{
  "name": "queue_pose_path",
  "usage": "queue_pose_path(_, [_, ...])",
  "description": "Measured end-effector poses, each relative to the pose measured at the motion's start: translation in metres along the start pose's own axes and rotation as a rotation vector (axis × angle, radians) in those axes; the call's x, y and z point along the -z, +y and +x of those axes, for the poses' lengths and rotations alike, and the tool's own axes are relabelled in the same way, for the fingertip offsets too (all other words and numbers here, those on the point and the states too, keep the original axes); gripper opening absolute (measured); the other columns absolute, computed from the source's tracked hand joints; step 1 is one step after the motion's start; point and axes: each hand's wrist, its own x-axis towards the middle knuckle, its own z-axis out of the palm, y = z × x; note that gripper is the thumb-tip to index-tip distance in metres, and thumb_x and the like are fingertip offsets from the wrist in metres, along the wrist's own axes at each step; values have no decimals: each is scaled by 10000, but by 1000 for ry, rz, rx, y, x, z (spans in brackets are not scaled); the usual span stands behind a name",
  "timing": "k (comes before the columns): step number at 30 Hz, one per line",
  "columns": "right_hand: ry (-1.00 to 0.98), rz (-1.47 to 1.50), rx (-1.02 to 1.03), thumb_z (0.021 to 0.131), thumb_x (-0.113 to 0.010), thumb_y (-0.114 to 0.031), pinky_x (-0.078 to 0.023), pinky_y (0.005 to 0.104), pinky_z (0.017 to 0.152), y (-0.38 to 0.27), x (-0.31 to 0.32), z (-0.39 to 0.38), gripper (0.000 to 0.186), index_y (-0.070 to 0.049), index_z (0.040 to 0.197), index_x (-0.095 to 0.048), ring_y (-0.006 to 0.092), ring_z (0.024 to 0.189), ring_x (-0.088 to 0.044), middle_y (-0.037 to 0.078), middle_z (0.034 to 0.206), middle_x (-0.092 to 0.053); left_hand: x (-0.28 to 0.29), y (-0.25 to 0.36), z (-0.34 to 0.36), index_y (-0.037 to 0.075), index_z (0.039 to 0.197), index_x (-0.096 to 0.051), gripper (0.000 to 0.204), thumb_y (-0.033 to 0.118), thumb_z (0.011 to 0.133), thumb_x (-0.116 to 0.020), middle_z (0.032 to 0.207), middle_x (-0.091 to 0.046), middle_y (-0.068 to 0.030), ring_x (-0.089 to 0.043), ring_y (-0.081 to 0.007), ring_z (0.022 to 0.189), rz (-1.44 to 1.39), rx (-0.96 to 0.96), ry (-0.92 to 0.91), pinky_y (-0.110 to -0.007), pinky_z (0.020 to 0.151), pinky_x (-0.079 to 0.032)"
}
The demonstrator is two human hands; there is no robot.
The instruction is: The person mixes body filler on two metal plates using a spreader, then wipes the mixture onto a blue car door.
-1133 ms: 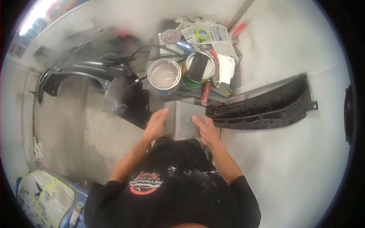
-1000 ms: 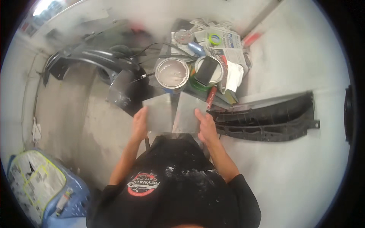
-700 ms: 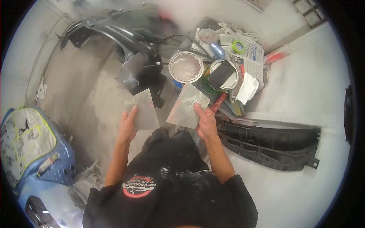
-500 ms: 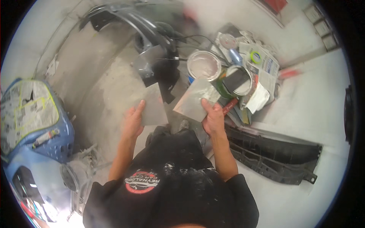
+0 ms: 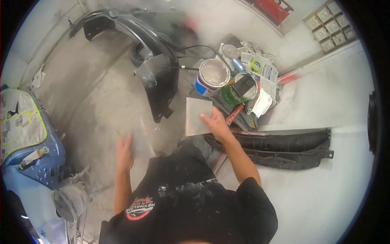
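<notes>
My right hand (image 5: 219, 125) grips a thin, rectangular light-grey sheet (image 5: 198, 118) at its right edge, thumb on top. It is held in front of a blue-and-white paint can (image 5: 207, 83) and a green can (image 5: 232, 94). Lower and to the left, my left hand (image 5: 125, 153) holds a second pale sheet (image 5: 143, 142), smeared by motion and faint against the floor. The two sheets are apart. What they are made of I cannot tell.
A black car fender (image 5: 156, 87) lies ahead on the concrete floor. Newspapers (image 5: 268, 67) spread behind the cans. A long black plastic part (image 5: 280, 152) rests at the right. A blue, partly masked car panel (image 5: 44, 162) and a metal stand (image 5: 71, 203) occupy the left.
My hands have drawn apart: the left moved left and down, the right slightly left and up. Each keeps its sheet, and both sheets have turned. The view has also shifted.
</notes>
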Motion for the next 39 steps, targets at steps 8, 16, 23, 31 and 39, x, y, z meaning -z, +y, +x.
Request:
queue_pose_path(8, [270,-692,380,833,-619,-55,-471,349,940,-80,72,66,471,42,1273,-480,252,1050,-610,160,1130,-625,116,-60,7,58,1062,-646,362,406,971,-609,903,-676,-27,-633,-123,739,292,273,-15,-310,636,-522])
queue_pose_path(16, [166,-1336,337,781,-547,-34,-493,557,853,-67,99,177,310,58,1074,-596,508,947,-619,312,957,-655,84,-84,-30,62,1091,-675,370,389,1012,-521,968,-691,-14,-618,-103,871,340,507,-254,-287,778,-502])
queue_pose_path(23, [109,-1400,277,778,-601,-70,-523,536,786,-36,95,248,155,46,855,-670,473,898,-653,297,923,-669,42,-55,-28,32,1164,-651,390,358,1039,-478,1046,-690,-39,-610,-107,927,399,407,-226,-272,841,-493])
queue_pose_path(31, [-156,-1404,-113,747,-587,-110,-556,447,789,-38,94,280,294,27,970,-721,356,936,-699,269,1006,-687,5,-37,-37,5,1162,-660,467,412,1031,-474,1081,-686,-71,-592,-162,960,486,326,-101,-326,893,-450])
queue_pose_path(39, [-34,-899,-304,735,-669,-111,-531,441,688,-23,106,283,239,-5,941,-727,270,796,-673,155,883,-698,55,-98,-30,121,994,-632,302,408,1006,-542,822,-597,-10,-545,-107,748,-224,481,153,-263,663,-455])
